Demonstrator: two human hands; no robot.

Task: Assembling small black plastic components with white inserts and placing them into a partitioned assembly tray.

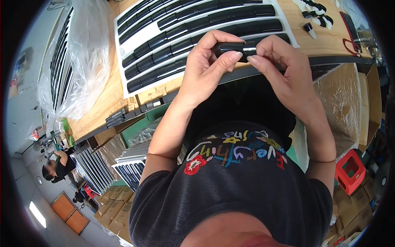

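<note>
Both my hands are raised over the front edge of the wooden bench, in front of a white tray [135, 35] lined with rows of glossy black cylinders. Between them is a short glossy black cylinder [224, 47] with a bright, shiny band toward its right end. My left hand [205, 66] is closed round its left part, thumb on the near side. At the right end, my right hand [284, 61] pinches with thumb and forefinger. Its other fingers are curled, and what lies under them is hidden.
Small black-and-white pieces [319, 18] lie at the bench's far right, near red-handled scissors [351, 47]. Clear plastic [88, 61] covers an upright stack at the left. Below are filled racks [92, 171], cardboard boxes [115, 206] and a red stool [350, 172]. A person [59, 166] works far left.
</note>
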